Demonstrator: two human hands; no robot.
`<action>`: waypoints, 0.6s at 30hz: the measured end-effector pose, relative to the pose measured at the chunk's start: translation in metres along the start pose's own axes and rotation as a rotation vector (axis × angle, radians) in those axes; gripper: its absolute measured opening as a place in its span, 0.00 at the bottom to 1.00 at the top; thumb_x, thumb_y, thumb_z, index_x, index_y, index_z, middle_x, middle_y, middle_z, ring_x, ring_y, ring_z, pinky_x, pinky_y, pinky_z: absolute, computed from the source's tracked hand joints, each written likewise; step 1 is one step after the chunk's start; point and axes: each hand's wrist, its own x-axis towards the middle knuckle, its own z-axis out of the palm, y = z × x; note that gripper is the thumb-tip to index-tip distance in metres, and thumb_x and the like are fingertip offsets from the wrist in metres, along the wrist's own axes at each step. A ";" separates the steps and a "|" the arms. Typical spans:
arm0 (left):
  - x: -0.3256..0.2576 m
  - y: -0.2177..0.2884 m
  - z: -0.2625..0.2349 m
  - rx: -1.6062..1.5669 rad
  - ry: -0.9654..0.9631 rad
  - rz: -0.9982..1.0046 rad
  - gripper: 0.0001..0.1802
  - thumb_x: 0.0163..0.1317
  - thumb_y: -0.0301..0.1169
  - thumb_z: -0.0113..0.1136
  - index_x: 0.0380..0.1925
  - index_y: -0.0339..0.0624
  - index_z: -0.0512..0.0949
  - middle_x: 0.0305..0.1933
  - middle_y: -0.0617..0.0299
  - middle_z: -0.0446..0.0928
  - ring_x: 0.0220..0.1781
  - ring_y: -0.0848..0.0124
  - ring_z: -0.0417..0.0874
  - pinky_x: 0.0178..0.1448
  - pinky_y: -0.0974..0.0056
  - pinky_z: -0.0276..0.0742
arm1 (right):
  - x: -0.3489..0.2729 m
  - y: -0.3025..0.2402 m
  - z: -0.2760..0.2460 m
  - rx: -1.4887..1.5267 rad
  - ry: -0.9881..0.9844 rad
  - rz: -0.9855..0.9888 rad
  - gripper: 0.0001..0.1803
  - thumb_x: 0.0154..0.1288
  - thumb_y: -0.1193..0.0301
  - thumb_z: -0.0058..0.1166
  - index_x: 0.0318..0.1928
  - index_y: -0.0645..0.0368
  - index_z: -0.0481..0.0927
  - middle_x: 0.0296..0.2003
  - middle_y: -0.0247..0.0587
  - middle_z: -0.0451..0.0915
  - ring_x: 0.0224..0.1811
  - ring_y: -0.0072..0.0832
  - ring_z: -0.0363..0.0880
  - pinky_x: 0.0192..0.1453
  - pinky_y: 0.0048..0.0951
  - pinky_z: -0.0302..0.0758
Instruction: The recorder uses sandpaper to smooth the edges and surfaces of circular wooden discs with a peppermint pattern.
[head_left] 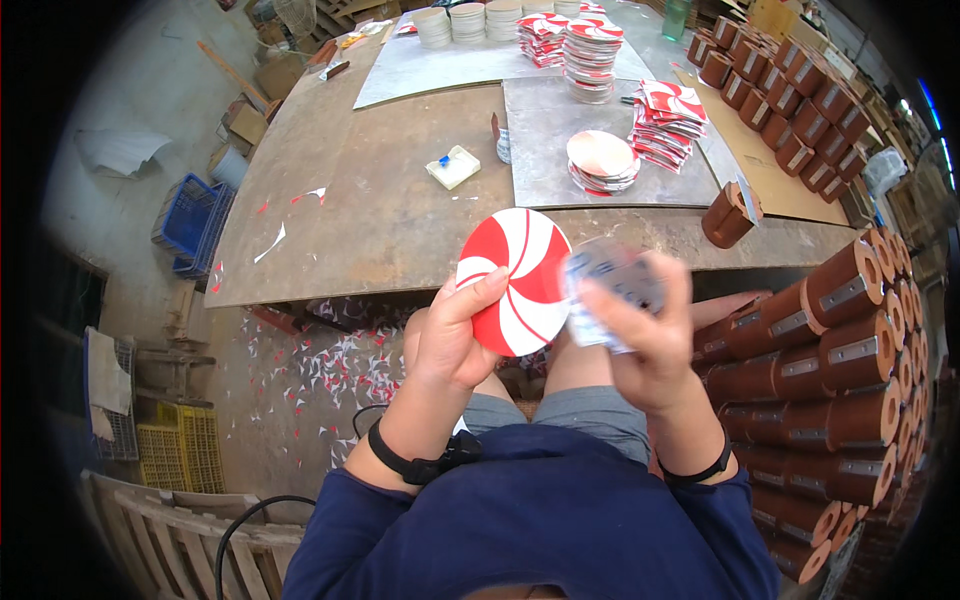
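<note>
Just in front of the workbench [400, 230] edge, the left hand [455, 340] pinches a red-and-white swirl disc [515, 280], thumb across its face. Beside it, the right hand [640, 335] has its fingers closed on a blurred translucent backing sheet [610, 280].

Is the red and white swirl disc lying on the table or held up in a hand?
Held up. The left hand grips the swirl disc by its edge, above the person's lap, clear of the table.
</note>
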 end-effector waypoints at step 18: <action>0.006 0.002 -0.006 -0.034 -0.120 -0.021 0.24 0.56 0.23 0.50 0.53 0.28 0.61 0.51 0.46 0.70 0.53 0.59 0.74 0.56 0.57 0.71 | -0.045 0.023 0.015 0.039 -0.005 0.307 0.22 0.49 0.89 0.48 0.46 0.59 0.76 0.46 0.51 0.64 0.46 0.38 0.70 0.49 0.27 0.68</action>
